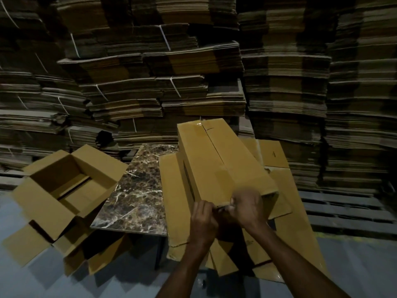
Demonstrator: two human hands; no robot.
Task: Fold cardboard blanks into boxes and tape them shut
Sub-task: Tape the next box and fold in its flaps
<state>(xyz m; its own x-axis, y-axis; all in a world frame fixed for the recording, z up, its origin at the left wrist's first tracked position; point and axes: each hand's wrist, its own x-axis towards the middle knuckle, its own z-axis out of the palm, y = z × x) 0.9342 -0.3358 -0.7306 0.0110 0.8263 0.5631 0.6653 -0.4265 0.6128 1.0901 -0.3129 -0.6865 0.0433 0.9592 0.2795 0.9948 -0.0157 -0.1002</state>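
Observation:
A long folded cardboard box (221,160) lies on flat blanks (174,198) on a marble-topped table (137,190), its closed flaps up, with clear tape shining at its far end. Both hands meet at the box's near end. My left hand (203,218) has its fingers curled and pinches something thin at the near edge, probably tape. My right hand (245,209) is curled over the near corner of the box and grips the same spot. What sits between the fingers is blurred.
An open, unsealed box (64,190) stands at the left, flaps spread, on more boxes. Tall stacks of bundled flat cardboard (171,82) fill the background. Wooden pallets (343,211) lie at the right. The grey floor (32,282) shows in front.

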